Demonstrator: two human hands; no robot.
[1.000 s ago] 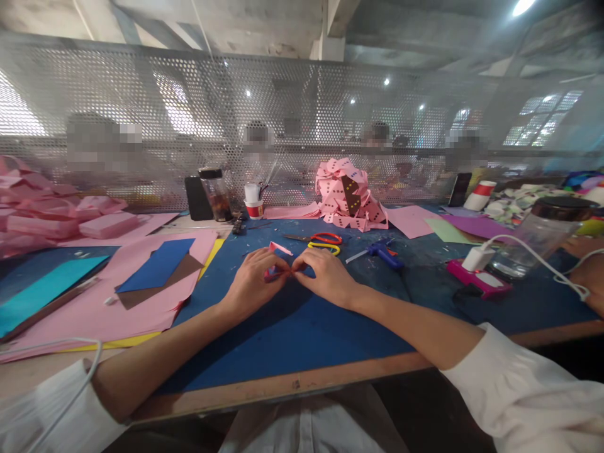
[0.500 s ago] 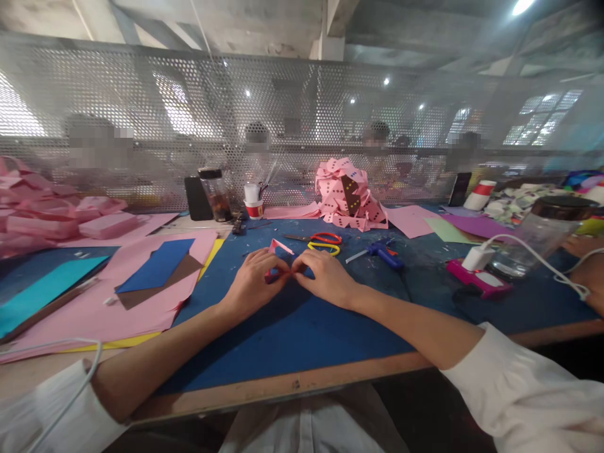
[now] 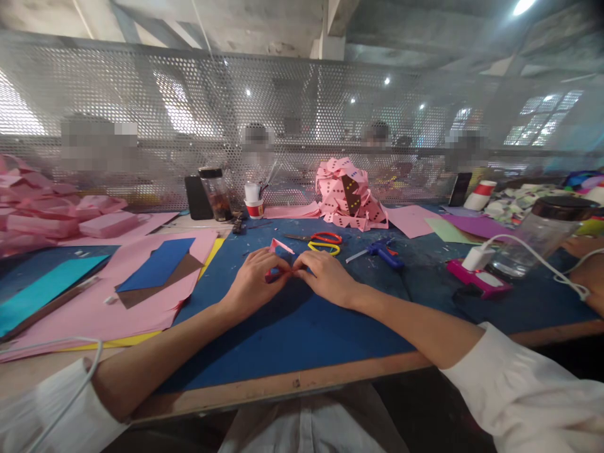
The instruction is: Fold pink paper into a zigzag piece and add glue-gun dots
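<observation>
Over the blue mat (image 3: pixel 292 340), my left hand (image 3: pixel 258 275) and my right hand (image 3: pixel 325 275) meet fingertip to fingertip. A small folded pink paper piece (image 3: pixel 282 246) shows above and between the fingers, its lower part covered by them. Both hands pinch at it, thumbs and forefingers pressed together. Just beyond my right hand lie scissors (image 3: pixel 325 242) with red and yellow handles. A blue glue gun (image 3: pixel 387 254) rests to the right of them.
At the back stands a heap of dotted pink paper pieces (image 3: pixel 346 195) before a perforated metal screen (image 3: pixel 283 94). Pink sheets (image 3: pixel 94 314) and a blue card (image 3: pixel 158 264) lie left. On the right are a pink power strip (image 3: pixel 479 278), a clear jar (image 3: pixel 528 239) and another person's arm (image 3: pixel 585 270).
Almost nothing differs. Both hands keep their pinch on the pink paper piece, and the right fingers have shifted very slightly.
</observation>
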